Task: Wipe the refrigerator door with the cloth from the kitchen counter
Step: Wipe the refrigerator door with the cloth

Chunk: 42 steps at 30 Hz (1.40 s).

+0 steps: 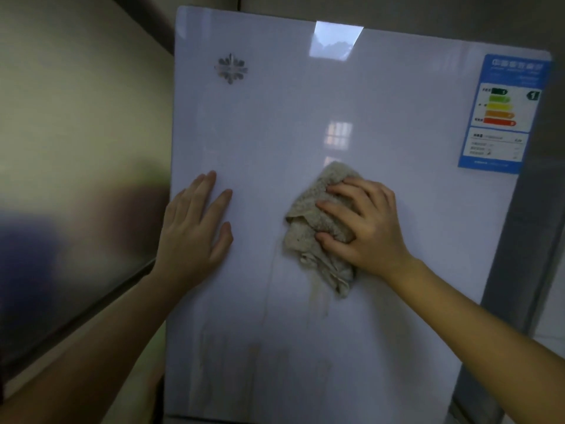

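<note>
- A dull beige wall [76, 133] stood at the far left, blurred and partly in shadow.
- The left hand [192, 228] lay flat on the left part of the glossy white refrigerator door [305, 102], fingers straight and slightly spread, holding nothing.
- A small silvery snowflake-shaped emblem [231, 68] sat on the door well above that hand.
- Faint brownish vertical streaks [318, 298] ran down the door below the cloth; whether they were water or dirt could not be told from the soft picture.
- The crumpled grey-beige terry cloth [308, 228] was pressed against the middle of the door, its loose end hanging downward.
- The right hand [363, 228] gripped the cloth, fingers curled over its right side and holding it to the door.
- A blue and white rectangular energy-rating sticker [504, 114] with coloured bars was stuck near the door's upper right corner, well apart from both hands.
</note>
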Each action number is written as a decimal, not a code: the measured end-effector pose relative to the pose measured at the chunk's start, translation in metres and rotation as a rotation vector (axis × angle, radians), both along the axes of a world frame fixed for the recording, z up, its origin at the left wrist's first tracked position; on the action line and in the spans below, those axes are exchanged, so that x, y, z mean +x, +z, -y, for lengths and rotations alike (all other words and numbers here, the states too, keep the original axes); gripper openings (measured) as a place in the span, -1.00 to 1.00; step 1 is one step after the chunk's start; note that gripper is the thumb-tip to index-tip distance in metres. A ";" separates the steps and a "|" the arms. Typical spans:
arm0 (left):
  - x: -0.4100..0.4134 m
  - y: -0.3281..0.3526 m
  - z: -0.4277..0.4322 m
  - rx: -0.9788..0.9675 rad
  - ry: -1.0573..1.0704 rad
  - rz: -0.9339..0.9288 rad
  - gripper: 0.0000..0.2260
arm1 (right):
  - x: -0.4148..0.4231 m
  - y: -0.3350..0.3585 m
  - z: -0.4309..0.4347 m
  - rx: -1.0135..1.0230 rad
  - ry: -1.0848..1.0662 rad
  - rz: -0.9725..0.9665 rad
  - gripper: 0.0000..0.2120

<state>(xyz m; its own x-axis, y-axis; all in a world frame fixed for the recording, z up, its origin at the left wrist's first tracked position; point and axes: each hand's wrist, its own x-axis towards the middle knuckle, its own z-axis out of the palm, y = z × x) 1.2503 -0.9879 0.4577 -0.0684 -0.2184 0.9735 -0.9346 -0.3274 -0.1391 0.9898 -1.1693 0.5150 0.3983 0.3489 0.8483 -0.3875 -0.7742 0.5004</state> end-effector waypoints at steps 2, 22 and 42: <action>0.007 -0.017 -0.007 0.007 0.000 -0.034 -0.54 | 0.013 -0.005 -0.007 0.011 0.020 -0.027 -0.55; 0.026 -0.053 -0.007 0.074 -0.064 -0.058 -0.49 | 0.049 -0.023 -0.021 -0.054 0.062 -0.100 -0.53; 0.019 -0.052 -0.007 0.041 -0.113 -0.095 -0.51 | 0.032 -0.095 -0.016 -0.097 0.029 -0.288 -0.55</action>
